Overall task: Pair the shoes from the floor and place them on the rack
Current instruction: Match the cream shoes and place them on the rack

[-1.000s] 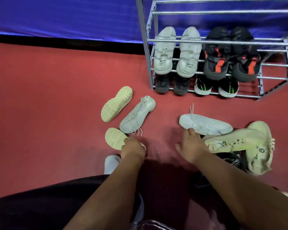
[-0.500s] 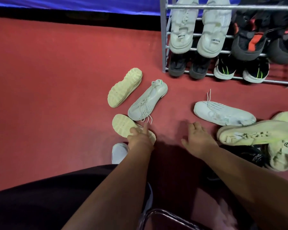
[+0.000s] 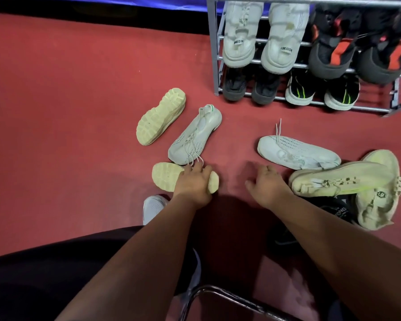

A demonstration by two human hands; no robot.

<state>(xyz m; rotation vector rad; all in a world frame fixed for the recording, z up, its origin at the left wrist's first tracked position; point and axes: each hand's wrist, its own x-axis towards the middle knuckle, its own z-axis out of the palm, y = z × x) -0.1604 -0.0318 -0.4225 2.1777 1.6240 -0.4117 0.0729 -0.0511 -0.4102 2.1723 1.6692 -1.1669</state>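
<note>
my left grip (image 3: 192, 181) curls over the upturned cream shoe (image 3: 163, 176) on the floor (image 3: 79, 112); my right grip (image 3: 267, 181) hovers open, holding nothing.

I see a red floor (image 3: 79, 112). The rack (image 3: 212, 54) is grey. On it sit white shoes (image 3: 263, 35), black shoes with red patches (image 3: 361, 49) and black shoes with green stripes (image 3: 322, 91). A pale yellow sole (image 3: 160, 117) has bumpy ridges.
</note>
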